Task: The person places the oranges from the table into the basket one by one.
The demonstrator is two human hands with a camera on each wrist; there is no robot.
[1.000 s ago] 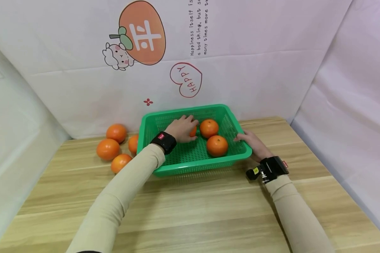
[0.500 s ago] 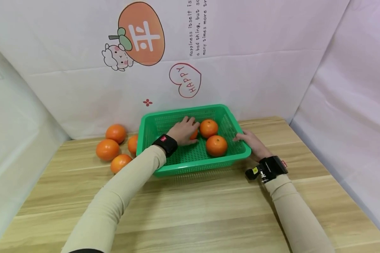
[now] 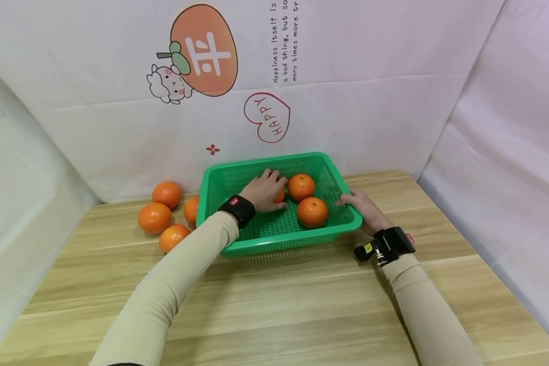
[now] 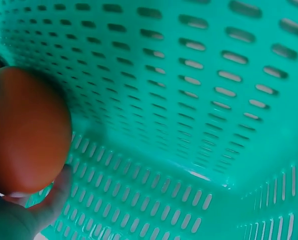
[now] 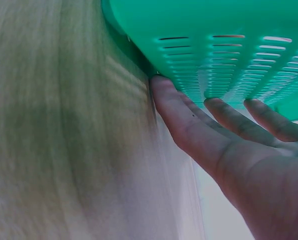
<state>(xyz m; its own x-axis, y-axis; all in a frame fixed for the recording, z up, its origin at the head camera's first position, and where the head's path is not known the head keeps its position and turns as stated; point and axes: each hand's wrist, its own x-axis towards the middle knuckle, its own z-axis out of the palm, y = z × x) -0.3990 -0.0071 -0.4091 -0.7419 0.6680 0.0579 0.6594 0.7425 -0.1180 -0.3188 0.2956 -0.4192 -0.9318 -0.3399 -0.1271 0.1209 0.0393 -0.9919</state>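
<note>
Now, left hand [image 3: 262,194]: curled round one orange [image 4: 29,130], down inside the green basket [image 3: 281,241].
Right hand [image 3: 368,211]: gripping the basket's right side, thumb over the rim, fingers against the outer wall.
Two more oranges [image 3: 312,212]: in the basket, to the right of the left hand.
Four oranges [image 3: 154,218]: on the wooden table [image 3: 274,305], just left of the basket.

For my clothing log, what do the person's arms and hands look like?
The left sleeve and right sleeve are beige; the left hand and right hand, ungloved. The left wristband is black with a red label; the right wristband, also black, has a red tag and a small black device with yellow sticker.
</note>
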